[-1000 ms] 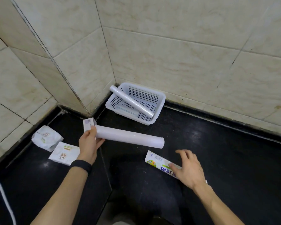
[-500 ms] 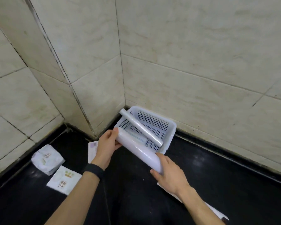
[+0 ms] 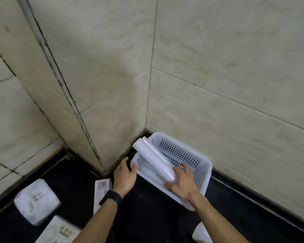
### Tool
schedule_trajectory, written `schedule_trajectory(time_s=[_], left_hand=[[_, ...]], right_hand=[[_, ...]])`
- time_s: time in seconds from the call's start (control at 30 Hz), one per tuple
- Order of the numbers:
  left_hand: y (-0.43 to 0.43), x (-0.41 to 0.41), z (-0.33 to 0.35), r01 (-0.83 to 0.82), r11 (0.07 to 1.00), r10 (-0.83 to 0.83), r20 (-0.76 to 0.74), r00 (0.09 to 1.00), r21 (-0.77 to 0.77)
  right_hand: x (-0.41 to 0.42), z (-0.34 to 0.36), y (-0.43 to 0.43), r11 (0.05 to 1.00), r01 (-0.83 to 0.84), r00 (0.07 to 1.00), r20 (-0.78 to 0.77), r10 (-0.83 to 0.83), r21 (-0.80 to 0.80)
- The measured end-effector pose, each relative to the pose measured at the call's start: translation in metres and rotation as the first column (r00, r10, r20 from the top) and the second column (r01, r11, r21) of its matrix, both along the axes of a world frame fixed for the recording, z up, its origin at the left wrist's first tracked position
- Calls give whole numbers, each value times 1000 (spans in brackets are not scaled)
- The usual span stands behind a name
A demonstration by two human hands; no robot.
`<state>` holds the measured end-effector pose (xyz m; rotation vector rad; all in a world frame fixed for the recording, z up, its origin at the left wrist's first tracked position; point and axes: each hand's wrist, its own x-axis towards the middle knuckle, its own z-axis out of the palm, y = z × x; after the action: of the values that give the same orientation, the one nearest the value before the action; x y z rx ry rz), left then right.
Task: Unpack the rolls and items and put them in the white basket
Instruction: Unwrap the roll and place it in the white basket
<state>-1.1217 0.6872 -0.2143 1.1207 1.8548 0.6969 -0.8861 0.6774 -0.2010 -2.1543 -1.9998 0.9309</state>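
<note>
Both hands have carried the long white roll (image 3: 154, 159) from above the black counter (image 3: 147, 213) into the white basket (image 3: 203, 174) in the corner; it now lies slantwise there, far end poking over the rim, beside a second, thinner roll (image 3: 148, 141) mostly hidden behind it; right hand (image 3: 182, 183) wraps the near end, fingers curled on it; left hand (image 3: 125, 176) spread, resting on the basket's near-left rim, grasping nothing I can make out. To finish well: steady the basket, lower the near end to the floor of the basket, let go gently so nothing rolls out. Count: two rolls in basket; two white packets (image 3: 36, 204) at lower left; one flat box (image 3: 102, 192) by the left wrist; one scrap of packaging (image 3: 201, 233) at bottom right, partly cut off.
</note>
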Motion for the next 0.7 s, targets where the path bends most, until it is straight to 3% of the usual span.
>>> schedule_trajectory(time_s=[0.1, 0.23, 0.5, 0.7], left_hand=[[4, 5, -15, 51, 999, -50, -72, 996, 7], [10, 13, -27, 103, 992, -103, -3, 995, 68], [8, 17, -34, 88, 996, -88, 34, 996, -14], [7, 18, -33, 79, 997, -81, 57, 995, 21]], right_hand=[[-1, -18, 13, 997, -49, 998, 23, 51, -57], [1, -35, 17, 996, -54, 998, -14, 53, -71], [22, -48, 36, 989, -12, 996, 93, -2, 147], [28, -59, 51, 965, -12, 991, 129, -23, 263]])
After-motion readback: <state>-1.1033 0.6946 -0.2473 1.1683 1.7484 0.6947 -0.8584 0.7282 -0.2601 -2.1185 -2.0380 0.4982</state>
